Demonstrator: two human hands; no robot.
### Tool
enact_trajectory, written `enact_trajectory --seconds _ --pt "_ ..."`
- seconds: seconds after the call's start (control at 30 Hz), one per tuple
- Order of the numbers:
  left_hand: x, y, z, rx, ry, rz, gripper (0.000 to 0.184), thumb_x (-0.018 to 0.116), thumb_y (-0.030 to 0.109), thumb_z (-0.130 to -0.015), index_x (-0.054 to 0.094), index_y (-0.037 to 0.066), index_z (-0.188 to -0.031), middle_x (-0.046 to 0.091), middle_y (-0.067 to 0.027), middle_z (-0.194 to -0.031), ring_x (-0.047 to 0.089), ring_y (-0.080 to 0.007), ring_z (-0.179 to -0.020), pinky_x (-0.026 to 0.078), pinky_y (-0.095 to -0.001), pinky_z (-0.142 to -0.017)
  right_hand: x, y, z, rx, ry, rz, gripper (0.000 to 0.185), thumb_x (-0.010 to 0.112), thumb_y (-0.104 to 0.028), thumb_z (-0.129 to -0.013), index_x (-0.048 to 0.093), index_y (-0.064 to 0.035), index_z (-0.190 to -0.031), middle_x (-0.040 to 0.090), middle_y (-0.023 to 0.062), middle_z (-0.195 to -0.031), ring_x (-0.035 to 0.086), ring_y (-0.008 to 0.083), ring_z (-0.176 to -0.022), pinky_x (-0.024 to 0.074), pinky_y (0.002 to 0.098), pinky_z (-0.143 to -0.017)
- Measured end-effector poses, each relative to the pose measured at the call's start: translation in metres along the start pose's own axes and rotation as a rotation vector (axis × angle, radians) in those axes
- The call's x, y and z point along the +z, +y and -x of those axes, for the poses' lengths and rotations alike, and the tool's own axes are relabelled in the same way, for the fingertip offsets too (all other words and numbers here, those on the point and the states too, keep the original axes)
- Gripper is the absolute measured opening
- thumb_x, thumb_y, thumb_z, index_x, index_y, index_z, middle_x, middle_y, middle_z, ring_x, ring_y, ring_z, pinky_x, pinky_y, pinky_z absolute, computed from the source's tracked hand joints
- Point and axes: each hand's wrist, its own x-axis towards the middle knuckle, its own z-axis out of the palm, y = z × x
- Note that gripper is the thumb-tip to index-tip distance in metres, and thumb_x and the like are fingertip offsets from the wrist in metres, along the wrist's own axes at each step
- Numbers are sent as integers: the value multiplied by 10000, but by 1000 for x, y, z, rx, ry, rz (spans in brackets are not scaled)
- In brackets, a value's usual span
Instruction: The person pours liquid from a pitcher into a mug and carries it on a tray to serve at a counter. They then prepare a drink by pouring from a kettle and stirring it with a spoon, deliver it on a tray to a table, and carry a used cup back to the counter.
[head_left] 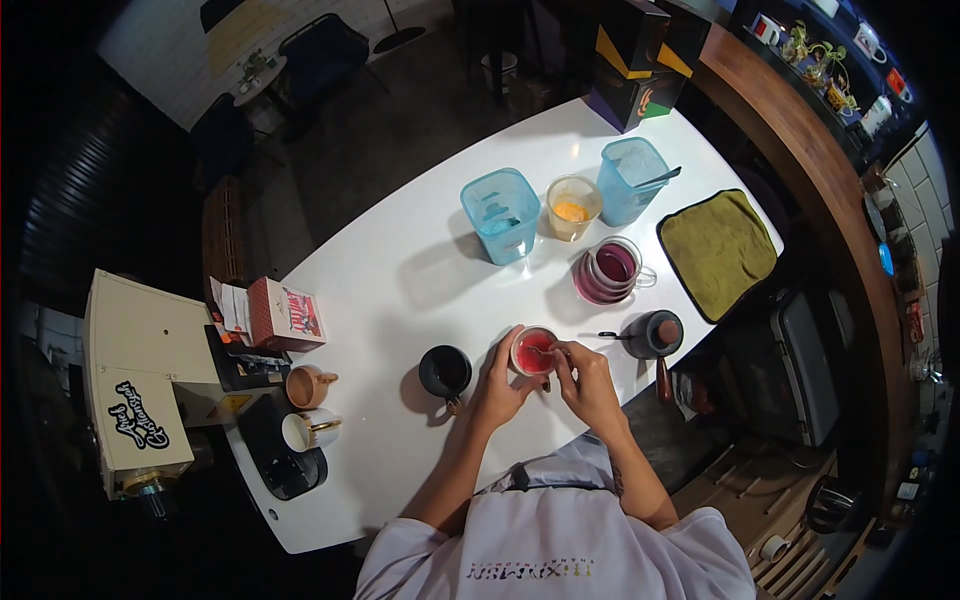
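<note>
Small cup (527, 344) of red liquid, with spoon (544, 352), between my two hands

Item: the cup, near side of the white surface (365, 400), right of its middle. My left hand (500, 385) is curved round its left side, holding it. My right hand (586, 383) is closed in a pinch on the spoon, whose bowl end is in the red liquid.

Just left of my left hand: one black mug (445, 372), its handle toward me.

Beyond my right hand, to the right: one dark pot (652, 336) with a brown knob.

Farther off: one glass jug (607, 275) of purple liquid; one glass (573, 210), yellow-orange contents; two blue tubs, one left of the glass (499, 218), one right (630, 182).

Far right: one green cloth (718, 255), laid flat.

Left end: one red-and-white box (285, 315); one brown mug (306, 388); one white mug (310, 431), beside the brown one.
</note>
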Motion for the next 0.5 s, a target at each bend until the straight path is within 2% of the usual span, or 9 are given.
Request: enact_trajectory --seconds 0.2,0.3,0.4,0.5 --pt "0 3 0 19 16 -26 886 816 -2 -766 320 25 -1500 430 -178 -1461 483 -278 -1339 437 -395 -1114 -6 8 -2 35 32 97 139 575 -14 -952 657 77 -1017 676 216 -786 649 260 -594 475 338 -506" --pt "-1 1 0 -1 4 -16 890 818 -2 -764 318 21 -1500 426 -178 -1466 480 -283 -1343 432 -400 -1118 -3 0 0 -18 20 69 133 575 -8 -949 654 80 -1012 671 220 -782 649 261 -594 470 337 -505" --pt "-1 0 0 -6 -2 -14 892 819 6 -766 314 20 -1501 421 -179 -1472 474 -288 -1349 429 -404 -1122 2 -6 -1 58 -3 -45 128 582 -10 -942 651 82 -1000 665 223 -774 647 281 -600 476 343 -524" --pt "-1 2 -1 14 4 -23 891 818 9 -769 313 22 -1503 419 -181 -1472 472 -290 -1351 432 -405 -1120 -3 2 -4 24 55 67 135 584 -15 -941 651 84 -1004 674 222 -785 666 298 -631 492 350 -547"
